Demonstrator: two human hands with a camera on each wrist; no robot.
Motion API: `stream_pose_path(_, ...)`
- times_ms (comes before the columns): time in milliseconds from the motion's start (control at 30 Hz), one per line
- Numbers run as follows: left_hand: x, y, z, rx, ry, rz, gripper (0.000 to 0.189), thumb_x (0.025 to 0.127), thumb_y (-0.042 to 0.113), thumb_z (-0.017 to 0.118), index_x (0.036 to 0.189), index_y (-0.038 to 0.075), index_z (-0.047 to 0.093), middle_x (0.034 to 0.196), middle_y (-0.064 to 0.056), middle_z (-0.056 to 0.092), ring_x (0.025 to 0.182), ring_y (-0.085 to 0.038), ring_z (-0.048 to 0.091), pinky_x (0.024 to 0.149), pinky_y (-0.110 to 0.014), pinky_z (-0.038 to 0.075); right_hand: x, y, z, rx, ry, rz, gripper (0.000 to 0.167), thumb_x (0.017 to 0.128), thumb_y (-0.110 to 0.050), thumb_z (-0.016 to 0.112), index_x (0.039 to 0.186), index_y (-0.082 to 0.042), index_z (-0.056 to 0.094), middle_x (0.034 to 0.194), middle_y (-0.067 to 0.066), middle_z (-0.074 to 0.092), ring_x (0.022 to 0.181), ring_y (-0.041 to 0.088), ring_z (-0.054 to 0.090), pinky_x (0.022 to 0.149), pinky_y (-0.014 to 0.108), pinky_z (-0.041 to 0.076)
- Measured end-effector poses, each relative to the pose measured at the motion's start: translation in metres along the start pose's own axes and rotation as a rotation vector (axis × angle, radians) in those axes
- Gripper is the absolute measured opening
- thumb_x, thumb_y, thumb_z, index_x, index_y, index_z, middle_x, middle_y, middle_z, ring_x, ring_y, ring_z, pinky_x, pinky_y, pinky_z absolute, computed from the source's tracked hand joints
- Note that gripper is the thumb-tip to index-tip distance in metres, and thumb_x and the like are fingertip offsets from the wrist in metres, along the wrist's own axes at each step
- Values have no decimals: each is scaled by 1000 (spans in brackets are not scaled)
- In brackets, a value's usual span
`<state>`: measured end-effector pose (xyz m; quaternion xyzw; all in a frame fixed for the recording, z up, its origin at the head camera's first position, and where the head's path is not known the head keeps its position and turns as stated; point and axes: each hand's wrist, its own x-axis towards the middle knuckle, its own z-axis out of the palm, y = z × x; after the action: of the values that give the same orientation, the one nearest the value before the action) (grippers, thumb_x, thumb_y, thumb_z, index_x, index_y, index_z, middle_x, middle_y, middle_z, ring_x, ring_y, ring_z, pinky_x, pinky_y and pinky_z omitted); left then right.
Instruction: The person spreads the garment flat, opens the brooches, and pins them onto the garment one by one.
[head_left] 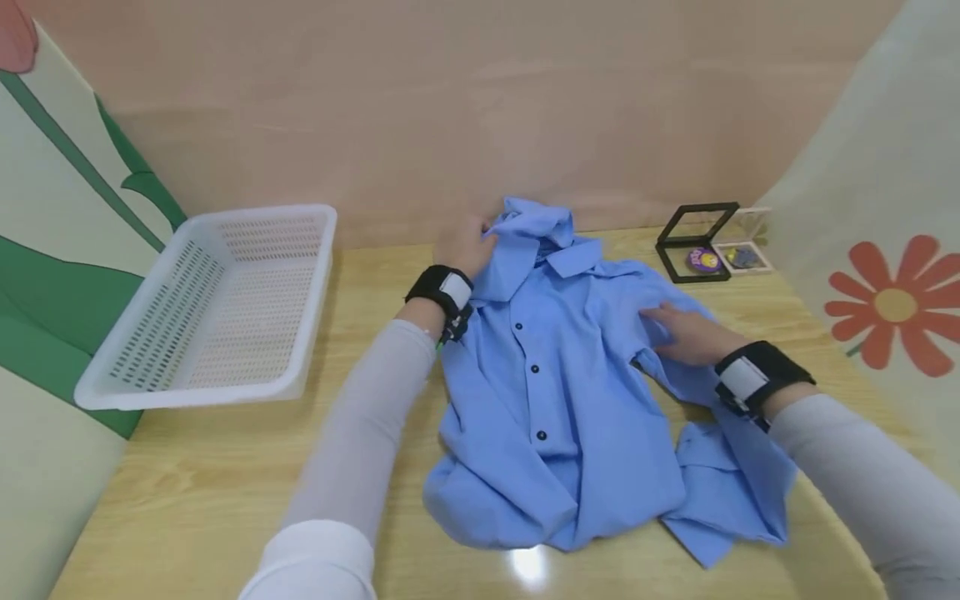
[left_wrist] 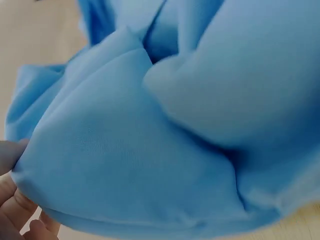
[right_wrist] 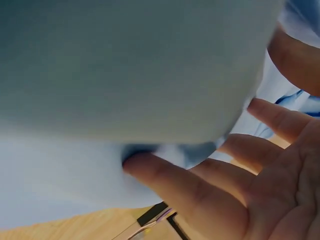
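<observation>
A blue button-up shirt [head_left: 555, 375] lies front up on the wooden table, its collar toward the back and dark buttons down the middle. Beside the collar, my left hand [head_left: 462, 247] pinches the cloth; the left wrist view shows thumb and fingers [left_wrist: 17, 200] gripping an edge of the blue fabric [left_wrist: 110, 145]. My right hand [head_left: 693, 333] is at the sleeve on the right, below the shoulder. Its fingers, fairly straight in the right wrist view, touch the cloth [right_wrist: 125, 100]. That sleeve runs down under the right wrist and ends folded near the hem.
On the left stands a white plastic basket [head_left: 318, 333] with perforated walls. Two small open display frames [head_left: 693, 277], one black and one pale, sit at the back right with small items inside. Curtains with flower patterns [head_left: 896, 306] hang on both sides.
</observation>
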<state>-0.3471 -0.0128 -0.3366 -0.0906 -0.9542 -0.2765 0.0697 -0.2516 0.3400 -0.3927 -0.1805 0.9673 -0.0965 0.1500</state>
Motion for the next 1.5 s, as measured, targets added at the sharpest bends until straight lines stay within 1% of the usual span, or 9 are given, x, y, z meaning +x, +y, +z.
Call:
stream_pose_path(167, -9, -26, -26, -101, 129, -81, 32, 99, 31, 58, 118, 9, 71, 119, -8, 71, 106, -25, 67, 90, -39, 54, 5, 11, -4, 23, -29, 9, 65, 90, -7, 63, 145, 13, 34, 146, 49, 24, 135, 63, 26, 111, 69, 26)
stream_pose_path(467, -36, -68, -49, -266, 277, -135, 28, 95, 22, 58, 108, 2, 72, 90, -10, 66, 81, -25, 60, 72, -36, 48, 6, 36, -11, 4, -23, 20, 67, 87, -5, 67, 145, 10, 37, 147, 46, 26, 137, 62, 24, 111, 70, 24)
stream_pose_path(667, -75, -96, -60, -105, 346, -185, 25, 93, 17, 57, 105, 0, 71, 97, -20, 72, 89, -38, 67, 78, -48, 52, 24, 44, -8, 27, -36, -2, 68, 88, -12, 72, 147, 2, 40, 152, 41, 24, 138, 60, 25, 110, 70, 26)
stream_pose_path(767, -88, -101, -63, 3, 315, -202, 23, 92, 15, 56, 100, -1, 69, 94, -22, 72, 84, -40, 68, 71, -50, 54, 31, 54, -7, 24, -25, -26, 68, 88, -14, 72, 147, 0, 41, 153, 40, 23, 138, 61, 26, 110, 70, 27)
stream_pose_path(900, -93, -95, -60, 170, 244, -146, 21, 88, 11, 55, 98, -5, 64, 95, -24, 69, 86, -44, 64, 68, -52, 54, 24, 63, -8, 30, -5, -19, 66, 89, -15, 72, 146, 1, 42, 153, 41, 22, 136, 62, 27, 109, 72, 26)
stream_pose_path(1100, -82, -61, -40, 402, 104, 70, 47, 83, 15, 66, 128, 1, 58, 134, -19, 57, 121, -41, 51, 85, -56, 52, -6, 61, -3, 41, 82, -15, 57, 94, -16, 66, 140, 9, 45, 146, 44, 31, 137, 61, 27, 110, 70, 24)
stream_pose_path(1300, -55, -24, -3, 537, -56, 224, 54, 90, 25, 68, 140, 12, 53, 140, -10, 54, 131, -34, 46, 93, -51, 50, -43, 54, -4, -18, 116, 253, 76, 96, -35, 61, 141, 20, 32, 136, 49, 35, 124, 63, 38, 100, 72, 35)
stream_pose_path(1400, -44, -19, 11, 594, -131, 192, 43, 98, 21, 58, 140, 14, 54, 140, -6, 55, 134, -30, 43, 98, -50, 48, -58, 49, -6, -30, 74, 387, 87, 94, -47, 60, 130, 27, 34, 117, 51, 43, 101, 60, 51, 81, 66, 47)
stream_pose_path(1500, -38, -27, 21, 622, -129, 142, 29, 101, 15, 51, 127, 14, 65, 128, -4, 66, 125, -27, 52, 94, -46, 53, -66, 44, -6, -18, 10, 442, 86, 90, -54, 61, 110, 28, 43, 89, 39, 51, 78, 46, 55, 62, 48, 49)
